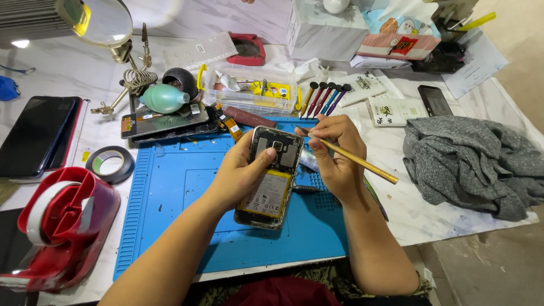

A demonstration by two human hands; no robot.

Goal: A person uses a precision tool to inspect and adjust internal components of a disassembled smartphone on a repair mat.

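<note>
Both forearms come up from the bottom edge and meet over the blue work mat [170, 192] on the tabletop [85, 73]. The left hand [241, 173] is cupped around the left side of an opened phone [271, 178], fingers curled behind it and the thumb laid across its upper part, just beside the camera opening. The grip is closed and firm, with the wrist bent slightly inward.

The right hand [334, 153] is closed in a pen-like pinch on a gold-coloured screwdriver [354, 158]. Thumb and forefinger clamp the shaft near its front, and the other fingers are folded beneath. The tool's long axis runs from upper left to lower right: its tip points up and left at the phone's top right corner, and its handle sticks out past the hand toward the grey cloth [470, 164].

The phone has its back cover off, so the yellowish battery and the dark upper frame face the camera. Its long axis runs nearly away from the person, leaning a little to the right at the far end; the near end rests low over the mat, close to the body.

Left of the mat stand a red tape dispenser [62, 226] and a roll of dark tape [111, 164]. Beyond the mat lie a clear plastic box [249, 90] and a row of coloured screwdrivers [324, 97].
</note>
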